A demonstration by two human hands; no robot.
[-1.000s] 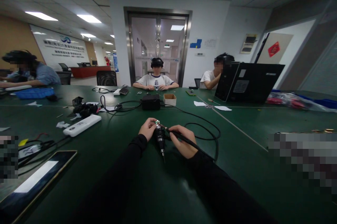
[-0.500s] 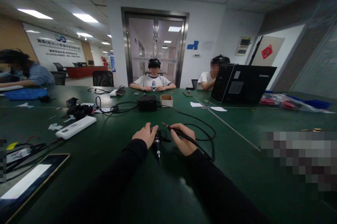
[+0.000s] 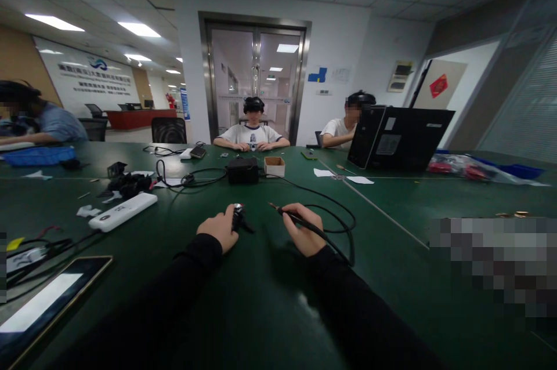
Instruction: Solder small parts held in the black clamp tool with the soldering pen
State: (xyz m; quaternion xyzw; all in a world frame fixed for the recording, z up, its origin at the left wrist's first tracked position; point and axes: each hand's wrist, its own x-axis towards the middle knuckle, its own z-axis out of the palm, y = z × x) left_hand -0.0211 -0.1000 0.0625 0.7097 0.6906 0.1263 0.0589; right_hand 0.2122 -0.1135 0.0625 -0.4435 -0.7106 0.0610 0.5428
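With a clock face centred on the view, a long green table (image 3: 270, 312) is shown with two bare hands in black sleeves (image 3: 361, 306) reached over it. Between seven and eight o'clock, a small black, silver-ended tool (image 3: 237, 217) is gripped by the left hand (image 3: 220, 229), its fingers curled over the near side; much of it is hidden, and whether the tabletop is touched by it cannot be told. At five o'clock, what seems a pen-shaped soldering iron (image 3: 300, 221) is pinched between thumb and fingers of the right hand (image 3: 307, 233), its fine tip pointed leftward and held apart from the silver-ended tool. A black cable (image 3: 355, 221) is looped near four o'clock. Toward nine, a black box (image 3: 242, 171) is set just beside a small open cardboard box (image 3: 275, 171). At eight, a smartphone (image 3: 56, 306) is laid with its screen lit.

The step in hand is judged to be positioning of the silver-ended tool, with the iron held aside; for the next move, a steady left grip is called for, and the tip should be kept clear of the left fingers
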